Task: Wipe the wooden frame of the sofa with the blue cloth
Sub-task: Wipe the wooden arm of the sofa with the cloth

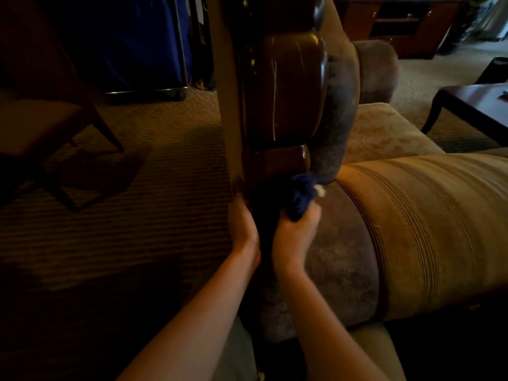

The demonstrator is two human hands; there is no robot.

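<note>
Two hands worked at one dark, glossy wooden frame, carved in rounded lobes and scratched pale down its middle. One bunched blue cloth lay against the frame's near end, gripped by the right hand. The left hand rested on the frame's edge, fingers curled over it. One striped cushion lay beside them.

The wooden frame of the sofa was dark brown and shiny (with a thin pale scratch), running away along the sofa's top. The blue cloth was bunched up against its near end.
</note>
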